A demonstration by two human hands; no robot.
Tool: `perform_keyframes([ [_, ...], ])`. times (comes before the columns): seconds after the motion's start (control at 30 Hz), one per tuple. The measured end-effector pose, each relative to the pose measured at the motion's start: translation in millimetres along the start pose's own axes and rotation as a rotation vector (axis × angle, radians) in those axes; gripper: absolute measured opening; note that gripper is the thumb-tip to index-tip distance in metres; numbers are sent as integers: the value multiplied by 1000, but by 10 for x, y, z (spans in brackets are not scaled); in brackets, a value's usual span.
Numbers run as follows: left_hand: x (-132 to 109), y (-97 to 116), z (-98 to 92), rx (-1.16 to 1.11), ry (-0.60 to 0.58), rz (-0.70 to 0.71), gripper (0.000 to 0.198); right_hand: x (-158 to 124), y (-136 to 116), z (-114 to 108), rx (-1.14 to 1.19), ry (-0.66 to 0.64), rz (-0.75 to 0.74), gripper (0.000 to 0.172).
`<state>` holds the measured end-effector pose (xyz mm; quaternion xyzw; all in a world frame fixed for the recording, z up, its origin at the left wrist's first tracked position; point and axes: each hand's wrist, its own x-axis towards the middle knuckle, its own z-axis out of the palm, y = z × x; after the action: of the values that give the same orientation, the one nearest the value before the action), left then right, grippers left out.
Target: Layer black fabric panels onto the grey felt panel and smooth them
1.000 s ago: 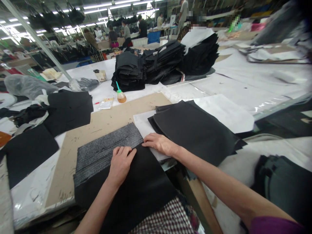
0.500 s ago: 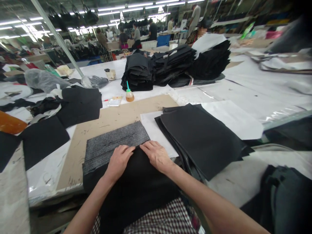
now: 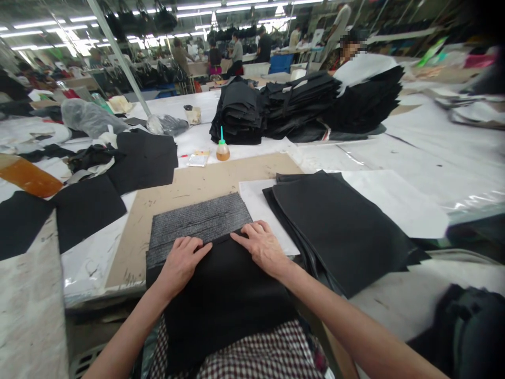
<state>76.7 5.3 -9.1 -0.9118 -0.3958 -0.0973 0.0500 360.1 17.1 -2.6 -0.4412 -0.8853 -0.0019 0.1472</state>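
A black sheet of smooth, leather-like material (image 3: 229, 300) hangs over the table's front edge toward my checked clothing. Its far edge lies across a grey ribbed pad (image 3: 201, 213). My left hand (image 3: 182, 262) has its fingers curled over that edge, with the thumb stretched along it. To the right, my right hand (image 3: 262, 247) holds the same edge, its thumb pointing inward and its fingers bent over the far side. A narrow strip along the edge appears folded between the hands. The fingertips' undersides are hidden.
A stack of black sheets (image 3: 343, 226) lies at the right on white paper. Beyond the tan board (image 3: 244, 167) stands a small glue-coloured bottle with a green spout (image 3: 223, 151). Bundled black pieces (image 3: 292, 108) sit farther back. Loose black pieces (image 3: 89, 208) lie left; people work behind.
My hands have moved apart along the black sheet's edge, the left one leftward and the right one slightly outward. The whole view has shifted, so the table appears farther right.
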Motion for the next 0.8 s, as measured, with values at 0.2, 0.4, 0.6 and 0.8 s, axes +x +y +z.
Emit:
perform_keyframes([
  [0.2,12,53,-55,33,-22,-25,38,200,-427,82,2,24,-95,33],
  [0.4,-214,-180,-71,-79,-17,-50,31,229,-573,269,80,-24,-94,43],
  [0.6,-598,-397,-121,-121,22,-93,32,252,-570,201,55,-69,-128,56],
  [0.8,-631,-355,-219,-7,-47,-36,39,337,-608,122,-11,-94,-159,51],
])
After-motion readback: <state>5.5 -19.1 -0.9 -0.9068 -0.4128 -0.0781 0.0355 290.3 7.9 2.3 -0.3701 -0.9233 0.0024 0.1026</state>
